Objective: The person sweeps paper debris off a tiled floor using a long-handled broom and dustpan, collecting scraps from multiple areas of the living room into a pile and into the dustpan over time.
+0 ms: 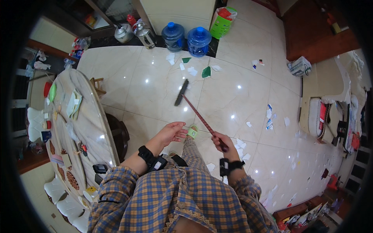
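A broom (197,113) with a dark red patterned handle slants away from me, its dark bristle head (181,92) at the floor. My right hand (223,142) is wrapped round the near end of that handle. To the left, my left hand (174,131) hangs in the air with fingers stretched out, holding nothing. Beyond the bristles lie torn white paper scraps (192,71) and green pieces (206,72). More white scraps (241,145) lie on the tiles beside my right hand. A green slipper (192,132) is on my foot.
Two blue water jugs (199,42), a metal kettle (145,35) and a green bag (222,24) stand along the far wall. A marble table (105,136) with a dark stool (118,136) borders the left. A sofa (332,79) and a box (300,66) are at right; paper litter is scattered there.
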Demonstrator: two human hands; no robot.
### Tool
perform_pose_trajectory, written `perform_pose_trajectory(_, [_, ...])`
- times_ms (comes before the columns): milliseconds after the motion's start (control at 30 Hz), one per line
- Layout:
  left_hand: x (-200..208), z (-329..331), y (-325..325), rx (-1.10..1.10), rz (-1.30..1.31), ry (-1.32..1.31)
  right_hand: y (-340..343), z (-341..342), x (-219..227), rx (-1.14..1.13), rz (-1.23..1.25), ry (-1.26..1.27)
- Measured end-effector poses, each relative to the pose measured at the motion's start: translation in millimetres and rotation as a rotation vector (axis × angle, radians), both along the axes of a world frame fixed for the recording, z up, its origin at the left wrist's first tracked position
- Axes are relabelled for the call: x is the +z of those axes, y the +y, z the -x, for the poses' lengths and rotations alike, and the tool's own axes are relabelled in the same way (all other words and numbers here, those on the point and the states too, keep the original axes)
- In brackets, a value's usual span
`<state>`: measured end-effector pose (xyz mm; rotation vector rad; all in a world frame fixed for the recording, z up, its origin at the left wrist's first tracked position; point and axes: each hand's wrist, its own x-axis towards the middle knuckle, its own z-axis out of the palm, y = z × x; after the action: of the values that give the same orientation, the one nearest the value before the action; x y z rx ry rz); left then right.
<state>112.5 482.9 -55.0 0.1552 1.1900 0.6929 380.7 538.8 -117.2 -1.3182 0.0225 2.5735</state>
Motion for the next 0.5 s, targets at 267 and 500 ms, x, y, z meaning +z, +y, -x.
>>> perform_pose_trajectory(267, [-3.7, -46.3, 66.6, -0.235, 0.013, 0.0, -65.4, -151.2, 31.6, -0.499, 0.188, -0.141])
perform_pose_trajectory(500, [-9.1, -61.4, 91.6, -0.354, -0.017, -0.054, -68.7, -149.9, 41.4, -0.37, -0.029, -0.555])
